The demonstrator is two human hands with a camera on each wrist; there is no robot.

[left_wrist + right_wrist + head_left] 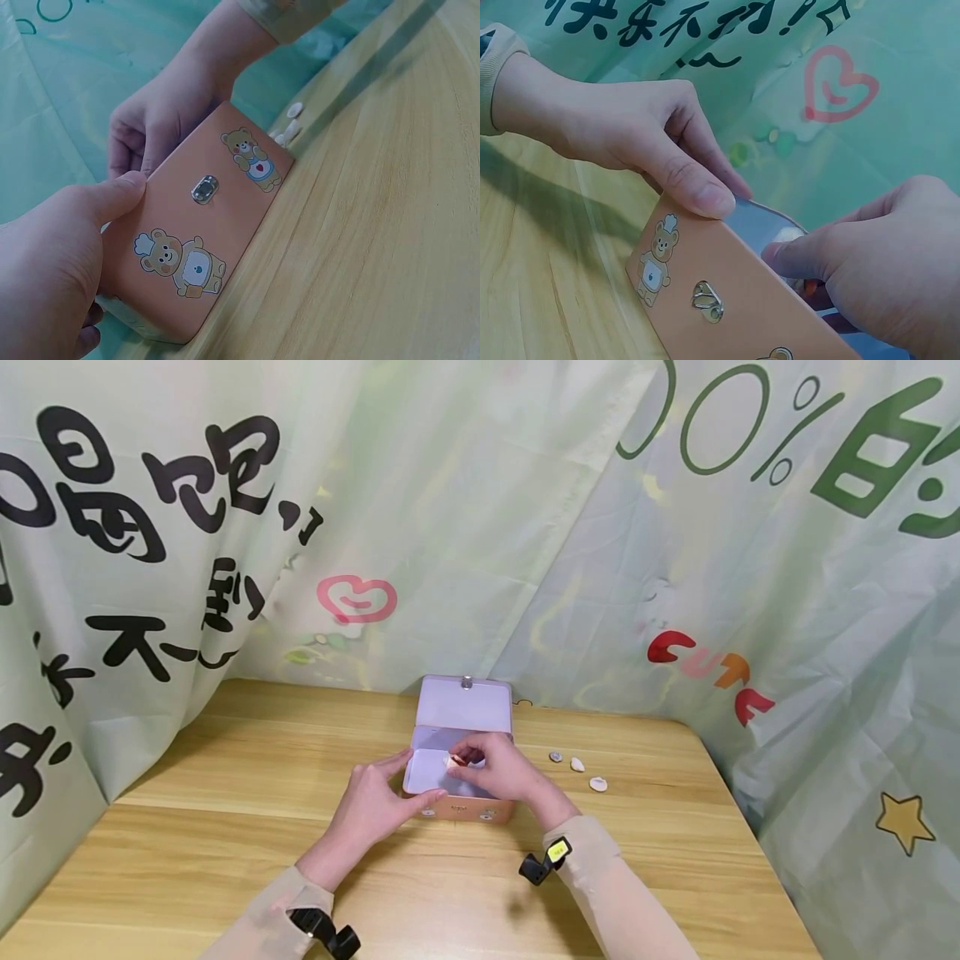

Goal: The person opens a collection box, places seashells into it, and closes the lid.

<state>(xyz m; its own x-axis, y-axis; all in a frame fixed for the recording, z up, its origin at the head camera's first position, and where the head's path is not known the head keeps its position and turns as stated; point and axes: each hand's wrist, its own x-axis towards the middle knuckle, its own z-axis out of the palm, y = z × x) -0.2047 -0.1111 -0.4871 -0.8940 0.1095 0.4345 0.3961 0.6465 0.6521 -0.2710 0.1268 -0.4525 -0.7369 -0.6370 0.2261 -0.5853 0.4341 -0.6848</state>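
A small orange tin box (457,810) with a lavender inside stands on the table, its lid (465,703) raised at the back. Teddy bears and a metal clasp (205,190) decorate its front. My left hand (372,802) grips the box's left end, thumb on the front rim and fingers round the side. Over the opening, my right hand (498,767) pinches a small white and reddish-brown piece, apparently a shell (453,762). In the right wrist view, its white part (787,235) shows beside the thumb; the fingers hide much of it.
Right of the box on the wooden table (637,860) lie a small grey round piece (556,757), a white shell (577,764) and another white shell (597,784). Printed curtains (450,527) hang behind and along both sides.
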